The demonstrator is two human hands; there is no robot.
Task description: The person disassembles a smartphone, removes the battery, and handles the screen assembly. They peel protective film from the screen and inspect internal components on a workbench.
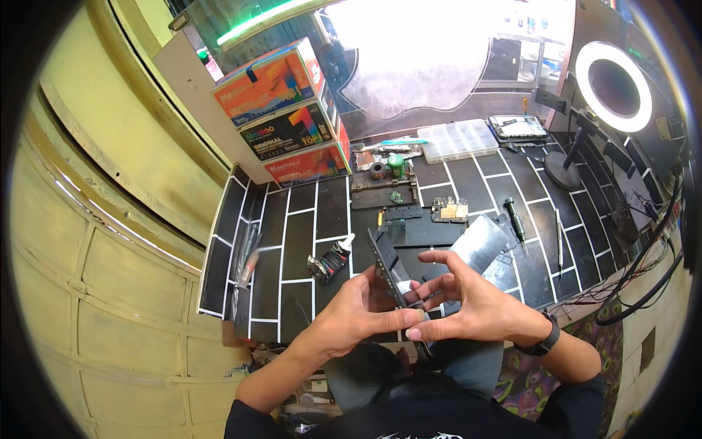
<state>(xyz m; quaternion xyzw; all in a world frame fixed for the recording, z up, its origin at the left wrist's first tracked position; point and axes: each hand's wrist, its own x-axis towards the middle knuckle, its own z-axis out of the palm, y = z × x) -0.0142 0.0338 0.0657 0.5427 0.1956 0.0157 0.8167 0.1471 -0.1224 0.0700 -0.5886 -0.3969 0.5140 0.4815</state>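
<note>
Over the near edge of the table, my left hand (360, 307) grips a thin dark phone frame (387, 256), seen nearly edge-on and tilted. Its thumb lies along the lower part of the frame. My right hand (468, 304) pinches the frame's lower edge with the thumb, its index finger raised and bent, the other fingers curled behind. A small white piece (405, 287) shows between the frame and the right fingertips; whether they touch it I cannot tell. Beyond the hands lie a phone circuit board (455, 212), a black strip-shaped part (402, 213) and a silvery flat panel (479, 245).
A screwdriver (515, 219) and a thin pen-like tool (559, 238) lie at right, near loose cables (636, 293). Farther back stand a board holder (380, 192), a green jar (395, 164), a clear compartment box (458, 140), a ring light (580, 154) and stacked cartons (292, 124). A crumpled packet (330, 260) sits left.
</note>
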